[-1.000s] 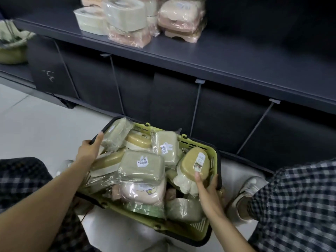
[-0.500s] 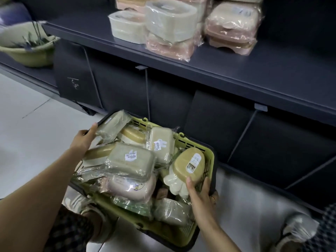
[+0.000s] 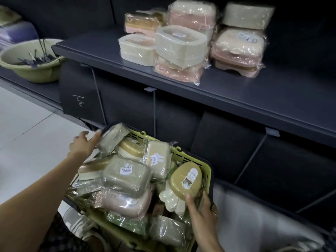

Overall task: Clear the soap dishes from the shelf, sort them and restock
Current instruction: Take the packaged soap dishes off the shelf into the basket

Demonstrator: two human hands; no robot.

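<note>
A dark shop shelf (image 3: 236, 91) runs across the upper part of the view above a pale tiled floor (image 3: 27, 124), with a green basket (image 3: 205, 166) held low in front of it.

The left hand (image 3: 81, 145) grips the basket's far-left corner, fingers curled over the rim and against a wrapped grey-green soap dish (image 3: 111, 138) that leans there. The right hand (image 3: 201, 210) holds the near-right rim, its thumb lying up against a yellow rounded soap dish (image 3: 185, 180); whether the fingers behind the rim are curled round it is hidden.

The basket is heaped with wrapped soap dishes, a grey-green one (image 3: 125, 176) on top in the middle and a pink one (image 3: 125, 201) below it. Its long axis runs from the near side up and away toward the shelf's lower panels.

The shelf top lies up and to the right of both hands, so the right hand is likely the nearer one for restocking. Cream and pink wrapped dishes (image 3: 181, 44) already stand there in stacks, with bare shelf to their left and right.

Further left, a green basin (image 3: 31, 71) sits on a lower ledge.
</note>
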